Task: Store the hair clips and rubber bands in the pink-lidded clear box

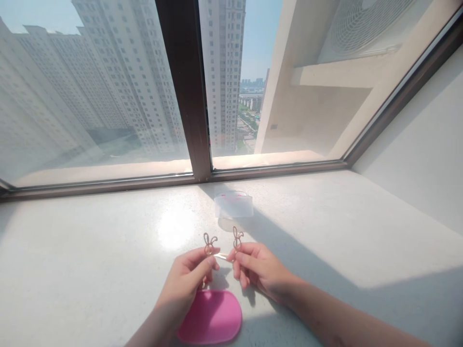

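With the hands taken as the middle of the dial and the window as twelve, a translucent box [233,206] is being lit at twelve o'clock, with small pink marks showing near its top and a round patch lying just in front of it. At six o'clock a pink oval mat [215,318] is being partly covered along its left edge by the left hand [195,270]. Between the hands, just beyond the mat, a rabbit-eared wire clip [209,245] is being pinched upright by the nearly closed left fingers. A second wire clip [237,236] is being held likewise, ears up, by the thumb and closed fingers of the right hand [256,262]. The gap is being bridged by a narrow bright strip [222,256] (to which clip it belongs cannot be told).

A pale windowsill [90,250] is being brightened by glare at ten o'clock and crossed by a broad shadow running from twelve towards four. The view is being divided by a dark window post [186,82] just short of twelve. Apartment towers [126,62] are being seen through the glass at eleven, an outdoor fan unit [369,24] at one. At two, the sill is being bounded by a white wall [423,135].
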